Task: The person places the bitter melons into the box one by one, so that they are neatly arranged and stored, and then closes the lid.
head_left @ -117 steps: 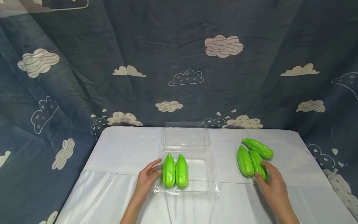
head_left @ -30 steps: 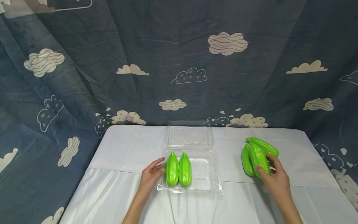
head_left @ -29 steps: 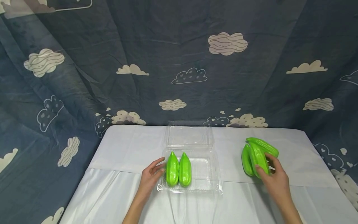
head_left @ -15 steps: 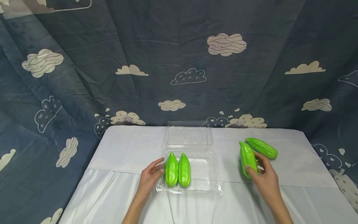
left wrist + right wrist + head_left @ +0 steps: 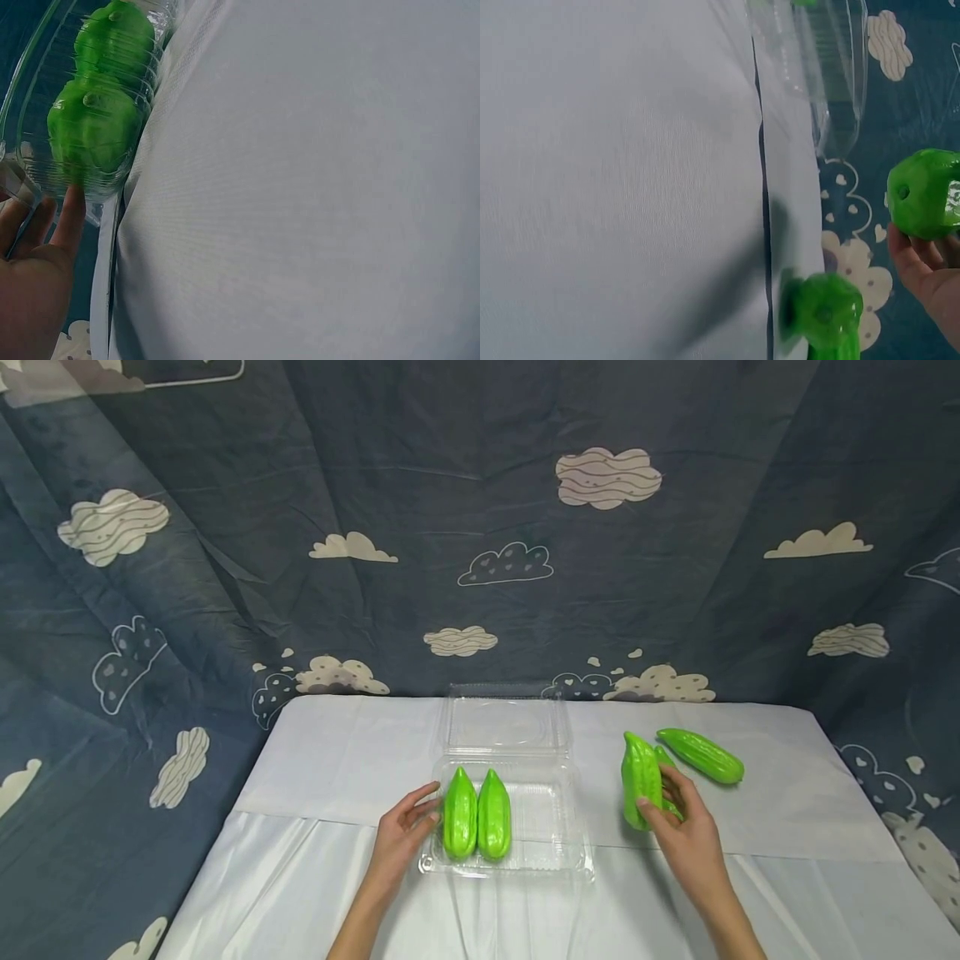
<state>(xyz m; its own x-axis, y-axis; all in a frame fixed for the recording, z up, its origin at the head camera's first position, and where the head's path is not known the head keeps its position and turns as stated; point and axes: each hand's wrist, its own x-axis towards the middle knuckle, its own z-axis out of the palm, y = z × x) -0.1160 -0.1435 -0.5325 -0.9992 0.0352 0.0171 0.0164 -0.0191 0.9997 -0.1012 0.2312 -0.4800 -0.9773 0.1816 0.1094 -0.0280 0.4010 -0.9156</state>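
In the head view, my right hand [image 5: 688, 829] grips a green ridged bitter melon [image 5: 639, 781], plastic-looking, above the white cloth. The right wrist view shows that same held bitter melon [image 5: 924, 191] in the air, with a second bitter melon [image 5: 826, 311] lying on the cloth. That second one is partly hidden by my hand and the held melon in the head view. My left hand [image 5: 402, 833] is at the left side of an open clear plastic box [image 5: 543, 827]. In the left wrist view, extended fingers [image 5: 71, 221] touch the box's wall. Two bitter melons [image 5: 477, 817] stand side by side in the box's left half.
Another bitter melon [image 5: 703, 756] lies slantwise at the back right of the table. The box's clear lid [image 5: 506, 724] is folded back towards the far edge. A dark blue curtain [image 5: 420, 485] with cloud prints hangs behind the white-covered table [image 5: 322, 760].
My right hand has taken a bitter melon from the group of three, lifted it and carried it left, past the one beside it. My left hand has stayed at the box.
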